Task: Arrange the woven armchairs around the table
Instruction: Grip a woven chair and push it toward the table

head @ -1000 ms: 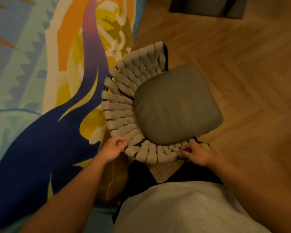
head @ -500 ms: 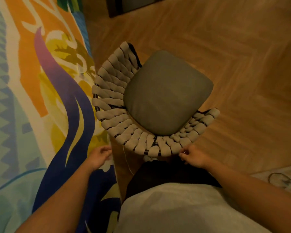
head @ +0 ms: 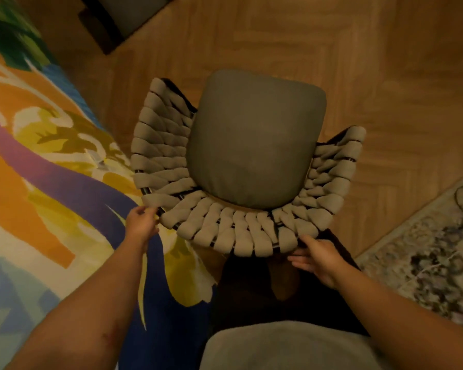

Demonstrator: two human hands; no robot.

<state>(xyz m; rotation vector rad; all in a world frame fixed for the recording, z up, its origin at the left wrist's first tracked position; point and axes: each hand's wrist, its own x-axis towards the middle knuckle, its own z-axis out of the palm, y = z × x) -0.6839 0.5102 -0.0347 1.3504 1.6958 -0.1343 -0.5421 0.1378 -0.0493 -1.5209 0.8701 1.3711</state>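
Seen from above, a woven armchair (head: 171,161) with a grey seat cushion (head: 254,140) stands on herringbone wood flooring (head: 385,70), its left side at the edge of a brightly coloured rug (head: 46,169). The person's left hand (head: 142,222) curls its fingers onto the rear left corner of the woven back. The right hand (head: 318,256) reaches under the rear rim with fingers straight and spread, near a pale patterned rug (head: 425,263).

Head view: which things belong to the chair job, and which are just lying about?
Job: woven armchair, seat cushion, left hand, right hand.
Lying about: colourful rug, grey patterned rug, dark furniture at top.
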